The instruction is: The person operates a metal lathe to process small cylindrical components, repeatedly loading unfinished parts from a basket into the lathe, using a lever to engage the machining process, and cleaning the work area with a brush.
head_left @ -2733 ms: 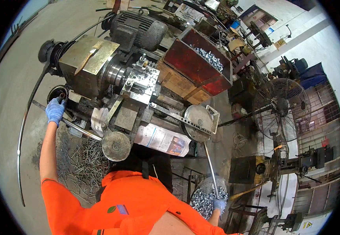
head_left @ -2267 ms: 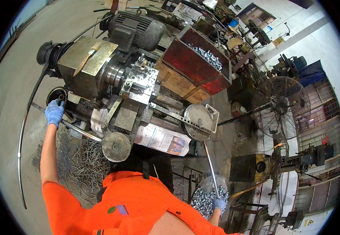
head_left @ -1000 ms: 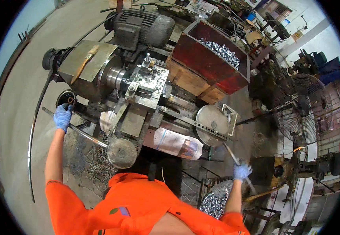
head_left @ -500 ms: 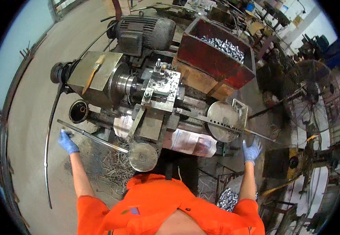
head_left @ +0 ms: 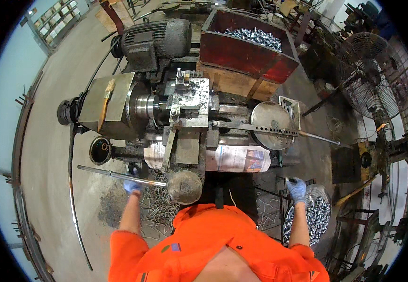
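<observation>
Both my hands wear blue gloves with dark fingertips. My left hand [head_left: 132, 185] is at the long metal lever bar [head_left: 119, 175] left of the round plate [head_left: 184, 187]; the bar crosses in front of it, and I cannot tell whether the fingers grip it. Over on the right, my right hand [head_left: 296, 190] has its fingers curled together above a round basket [head_left: 324, 191] of small shiny metal pieces [head_left: 313, 216]. A small pale spot shows at its fingertips, too small to name. Ahead stands a lathe-like machine with a chuck [head_left: 144, 106] and a tool block [head_left: 191, 96].
A red bin [head_left: 246, 58] of metal pieces stands behind the machine, beside a motor [head_left: 159, 40]. A brush [head_left: 105, 105] lies on the machine housing. A perforated arm [head_left: 260, 128] with a rod juts right, towards a fan [head_left: 371, 70]. Metal shavings [head_left: 159, 204] litter the floor.
My left hand has moved right, from beyond the bar's free end to behind its middle. My right hand has come lower, and its spread fingers have curled. The view has shifted.
</observation>
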`<move>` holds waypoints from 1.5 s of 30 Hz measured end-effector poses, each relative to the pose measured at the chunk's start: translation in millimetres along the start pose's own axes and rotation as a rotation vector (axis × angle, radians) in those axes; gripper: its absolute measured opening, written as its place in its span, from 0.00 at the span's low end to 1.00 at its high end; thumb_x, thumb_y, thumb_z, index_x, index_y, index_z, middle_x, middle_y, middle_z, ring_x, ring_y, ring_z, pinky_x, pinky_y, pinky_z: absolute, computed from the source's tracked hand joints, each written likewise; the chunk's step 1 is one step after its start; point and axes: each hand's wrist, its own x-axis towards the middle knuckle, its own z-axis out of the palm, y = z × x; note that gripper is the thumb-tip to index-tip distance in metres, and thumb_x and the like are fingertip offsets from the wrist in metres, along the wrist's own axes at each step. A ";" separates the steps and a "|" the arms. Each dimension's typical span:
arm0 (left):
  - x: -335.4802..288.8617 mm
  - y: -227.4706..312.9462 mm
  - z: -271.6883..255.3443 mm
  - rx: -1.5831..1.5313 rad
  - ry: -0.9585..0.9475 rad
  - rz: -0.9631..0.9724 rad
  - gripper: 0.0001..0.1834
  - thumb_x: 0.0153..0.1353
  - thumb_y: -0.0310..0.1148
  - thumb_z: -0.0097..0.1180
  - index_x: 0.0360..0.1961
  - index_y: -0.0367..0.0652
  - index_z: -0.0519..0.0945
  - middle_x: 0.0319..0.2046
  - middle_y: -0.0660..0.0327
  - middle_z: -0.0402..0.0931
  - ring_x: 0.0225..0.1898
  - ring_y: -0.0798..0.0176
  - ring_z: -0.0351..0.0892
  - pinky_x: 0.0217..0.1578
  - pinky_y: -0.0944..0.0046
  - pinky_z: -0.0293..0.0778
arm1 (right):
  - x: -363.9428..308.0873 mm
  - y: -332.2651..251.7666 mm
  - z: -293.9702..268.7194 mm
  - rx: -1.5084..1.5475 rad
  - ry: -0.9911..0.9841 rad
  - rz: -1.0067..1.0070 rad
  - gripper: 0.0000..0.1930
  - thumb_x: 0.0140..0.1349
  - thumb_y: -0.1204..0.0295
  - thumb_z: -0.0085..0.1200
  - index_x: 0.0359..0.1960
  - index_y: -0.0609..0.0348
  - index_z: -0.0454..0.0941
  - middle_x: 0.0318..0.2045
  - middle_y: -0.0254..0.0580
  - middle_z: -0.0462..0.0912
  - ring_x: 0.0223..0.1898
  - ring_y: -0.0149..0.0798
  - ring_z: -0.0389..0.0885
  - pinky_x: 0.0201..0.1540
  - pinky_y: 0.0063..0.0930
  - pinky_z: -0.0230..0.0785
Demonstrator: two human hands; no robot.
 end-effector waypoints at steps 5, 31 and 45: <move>26.7 4.1 -37.8 0.188 -0.454 0.259 0.29 0.56 0.61 0.43 0.42 0.46 0.77 0.38 0.45 0.77 0.40 0.43 0.76 0.41 0.51 0.71 | 1.6 -8.3 -16.5 0.075 0.027 -0.059 0.20 0.45 0.58 0.64 0.31 0.63 0.81 0.29 0.49 0.82 0.32 0.45 0.82 0.40 0.32 0.72; 9.7 -223.2 -226.6 -0.106 0.118 -0.453 0.27 0.60 0.56 0.44 0.34 0.40 0.79 0.28 0.46 0.78 0.30 0.43 0.76 0.33 0.49 0.70 | 6.7 -538.4 34.8 -0.190 -0.234 -1.277 0.26 0.49 0.42 0.48 0.30 0.53 0.82 0.27 0.50 0.81 0.32 0.50 0.80 0.46 0.42 0.64; -65.4 -62.7 -271.3 -0.087 0.195 -0.391 0.21 0.53 0.52 0.53 0.31 0.42 0.77 0.28 0.49 0.78 0.31 0.46 0.78 0.32 0.49 0.71 | 2.5 -535.4 13.2 -0.208 -0.316 -1.197 0.27 0.47 0.45 0.53 0.24 0.61 0.81 0.23 0.53 0.80 0.28 0.51 0.80 0.36 0.40 0.72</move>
